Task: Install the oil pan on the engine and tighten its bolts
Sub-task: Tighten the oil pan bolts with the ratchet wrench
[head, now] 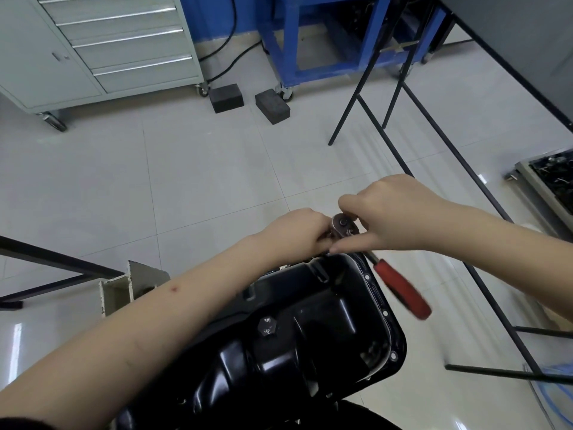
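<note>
Tightening looks underway at the far rim of the glossy black stamped-steel oil pan [310, 318], which sits on the engine below the camera. Left hand [297, 234] pinches the metal ratchet head [344, 227]; right hand [393, 212] curls over it, red-handled wrench grip [403, 290] hanging free. Keep the socket square, then swing the handle.

Both forearms bare, reaching forward, converging at centre. Left hand [299, 232] knuckles up, fingers curled under, gripping something at fingertips. Right hand [393, 217] just beside it, back up, wrist bent, fingers curled down over same spot, thumb stretched toward left hand.
</note>
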